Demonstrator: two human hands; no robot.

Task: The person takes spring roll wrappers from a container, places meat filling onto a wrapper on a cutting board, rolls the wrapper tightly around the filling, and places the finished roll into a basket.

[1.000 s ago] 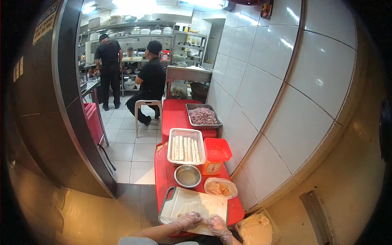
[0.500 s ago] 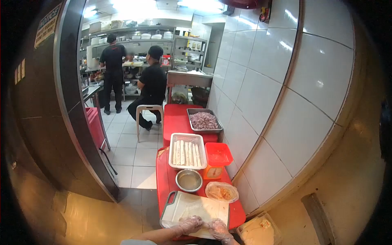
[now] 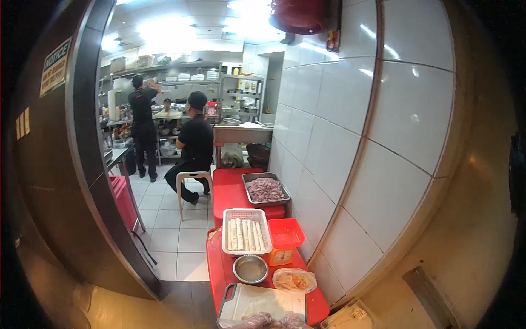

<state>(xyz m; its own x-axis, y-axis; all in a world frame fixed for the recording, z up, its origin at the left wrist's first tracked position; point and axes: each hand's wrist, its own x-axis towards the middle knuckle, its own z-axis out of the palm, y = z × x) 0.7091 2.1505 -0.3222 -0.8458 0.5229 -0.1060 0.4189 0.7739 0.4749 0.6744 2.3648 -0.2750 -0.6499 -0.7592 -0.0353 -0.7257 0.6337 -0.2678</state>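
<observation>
My left hand (image 3: 255, 320) and my right hand (image 3: 293, 320), both in clear plastic gloves, are close together at the bottom edge of the head view. Their fingers look curled over the near part of a white cutting board (image 3: 263, 298); what they hold is hidden. A thin, pale sheet seems to lie on the board, hard to make out. Just beyond it stand a metal bowl (image 3: 250, 269) of cloudy liquid and a plastic bag (image 3: 295, 280) with orange shreds. Several pale long rolls (image 3: 245, 234) lie side by side in a white perforated basket (image 3: 226, 241).
An orange scale (image 3: 282, 256) with a red pan stands by the tiled wall (image 3: 323, 142). Behind is a metal tray (image 3: 268, 202) of pinkish chopped food on a red table (image 3: 227, 186). A plastic container (image 3: 348, 318) is at lower right. One person sits (image 3: 194, 134), another stands.
The view has tilted up, so the board and my hands sit lower and are partly cut off. The standing person has raised an arm towards the shelf.
</observation>
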